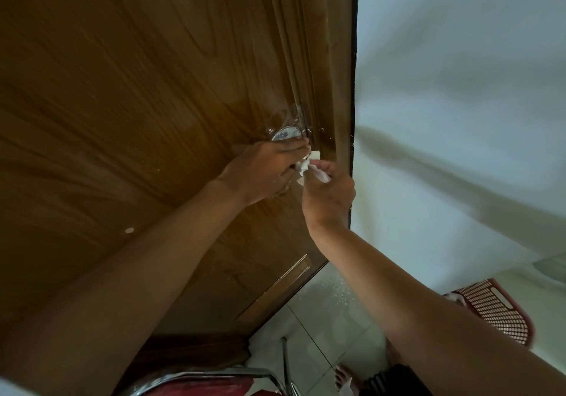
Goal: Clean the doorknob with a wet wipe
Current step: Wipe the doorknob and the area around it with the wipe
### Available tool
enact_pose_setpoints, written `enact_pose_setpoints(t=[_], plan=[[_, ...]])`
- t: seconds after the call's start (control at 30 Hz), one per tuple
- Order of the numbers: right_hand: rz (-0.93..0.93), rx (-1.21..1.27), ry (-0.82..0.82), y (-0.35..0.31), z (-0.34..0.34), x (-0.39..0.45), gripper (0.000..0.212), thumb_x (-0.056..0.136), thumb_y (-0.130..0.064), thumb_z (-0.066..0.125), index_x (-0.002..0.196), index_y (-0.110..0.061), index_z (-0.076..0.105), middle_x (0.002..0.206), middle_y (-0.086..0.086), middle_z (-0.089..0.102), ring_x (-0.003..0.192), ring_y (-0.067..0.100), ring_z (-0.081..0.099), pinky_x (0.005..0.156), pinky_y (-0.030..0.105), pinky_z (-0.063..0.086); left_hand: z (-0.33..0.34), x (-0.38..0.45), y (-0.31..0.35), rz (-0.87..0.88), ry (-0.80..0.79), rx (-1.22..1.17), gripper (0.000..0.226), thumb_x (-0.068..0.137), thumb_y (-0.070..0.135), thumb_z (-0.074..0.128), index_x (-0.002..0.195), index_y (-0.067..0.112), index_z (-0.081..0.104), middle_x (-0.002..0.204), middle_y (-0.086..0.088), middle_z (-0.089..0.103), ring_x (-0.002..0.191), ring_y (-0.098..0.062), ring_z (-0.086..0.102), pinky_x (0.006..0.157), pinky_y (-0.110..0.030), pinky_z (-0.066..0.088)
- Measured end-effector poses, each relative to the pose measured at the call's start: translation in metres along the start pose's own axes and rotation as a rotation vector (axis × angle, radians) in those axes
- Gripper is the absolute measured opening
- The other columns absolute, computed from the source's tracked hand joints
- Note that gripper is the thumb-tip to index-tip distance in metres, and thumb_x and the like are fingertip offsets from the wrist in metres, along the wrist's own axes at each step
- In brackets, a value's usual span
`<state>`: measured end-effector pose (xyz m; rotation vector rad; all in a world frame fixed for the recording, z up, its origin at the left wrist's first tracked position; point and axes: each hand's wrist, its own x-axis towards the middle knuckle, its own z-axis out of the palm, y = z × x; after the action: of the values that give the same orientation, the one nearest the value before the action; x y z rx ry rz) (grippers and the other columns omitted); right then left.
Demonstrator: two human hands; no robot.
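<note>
A shiny metal doorknob [286,134] sits on the brown wooden door [137,89], near the door's right edge. My left hand [263,172] lies just below the knob, fingers curled over its lower part, hiding most of it. A crumpled white wet wipe [307,165] shows between both hands, just under the knob. My right hand [329,195] pinches the wipe from the right, its fingers curled round it. The left hand's fingers also touch the wipe; whether they grip the knob or the wipe I cannot tell.
A pale wall [459,89] stands right of the door edge. A red plastic basket [496,313] lies on the tiled floor at the lower right. A chrome chair frame with a red seat [214,377] is below me, next to a bare foot [344,375].
</note>
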<state>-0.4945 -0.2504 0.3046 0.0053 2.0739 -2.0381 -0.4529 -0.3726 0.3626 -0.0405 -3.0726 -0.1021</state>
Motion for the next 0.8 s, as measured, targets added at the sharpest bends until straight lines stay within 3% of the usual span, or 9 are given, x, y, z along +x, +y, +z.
enact_pose_setpoints(t=[0.17,0.27,0.4,0.5,0.63,0.8], plan=[[-0.033,0.005,-0.027,-0.002,-0.004,0.001,0.013,0.095,-0.024,0.066,0.101,-0.016,0.075,0.094,-0.004,0.074,0.092,0.012,0.071,0.082,0.03,0.062,-0.001,0.0,0.0,-0.009,-0.021,-0.027,0.05,0.101,0.011,0.06,0.15,0.009,0.048,0.158,-0.008,0.044,0.146,-0.017,0.042,0.116,-0.039,0.043],[-0.042,0.086,-0.01,0.005,-0.003,0.003,0.018,0.093,-0.017,0.072,0.111,-0.014,0.069,0.107,-0.002,0.073,0.097,0.01,0.07,0.083,0.02,0.058,0.0,0.001,-0.001,-0.025,-0.021,-0.015,0.051,0.101,0.014,0.059,0.151,0.012,0.048,0.158,-0.005,0.044,0.145,-0.017,0.044,0.114,-0.04,0.045],[-0.067,0.006,-0.01,0.008,0.0,0.005,0.011,0.093,-0.018,0.071,0.103,-0.016,0.075,0.085,-0.014,0.07,0.077,-0.006,0.067,0.064,-0.001,0.047,0.002,0.001,-0.004,-0.057,-0.043,-0.004,0.052,0.102,0.018,0.058,0.152,0.018,0.046,0.161,0.002,0.04,0.145,-0.016,0.044,0.109,-0.047,0.049],[-0.058,0.03,-0.015,0.005,-0.001,0.01,0.005,0.091,-0.016,0.074,0.094,-0.019,0.075,0.078,-0.024,0.065,0.073,-0.016,0.064,0.061,0.0,0.047,0.003,0.002,-0.005,-0.065,-0.058,-0.006,0.054,0.101,0.018,0.06,0.153,0.02,0.044,0.162,0.004,0.038,0.145,-0.017,0.044,0.107,-0.048,0.05],[0.02,0.016,0.02,0.006,0.001,0.015,0.007,0.093,-0.016,0.07,0.097,-0.018,0.076,0.082,-0.016,0.067,0.077,-0.002,0.067,0.056,0.001,0.045,0.003,0.002,-0.003,-0.065,-0.045,-0.012,0.055,0.1,0.016,0.061,0.153,0.019,0.045,0.161,0.002,0.039,0.145,-0.017,0.043,0.109,-0.045,0.049],[-0.018,0.025,-0.039,0.013,0.002,0.006,0.008,0.091,-0.013,0.074,0.098,-0.015,0.077,0.079,-0.019,0.068,0.072,-0.019,0.063,0.055,-0.001,0.043,0.001,0.001,-0.002,-0.067,-0.037,-0.039,0.052,0.1,0.014,0.061,0.151,0.016,0.048,0.16,0.001,0.041,0.144,-0.018,0.045,0.111,-0.046,0.048]])
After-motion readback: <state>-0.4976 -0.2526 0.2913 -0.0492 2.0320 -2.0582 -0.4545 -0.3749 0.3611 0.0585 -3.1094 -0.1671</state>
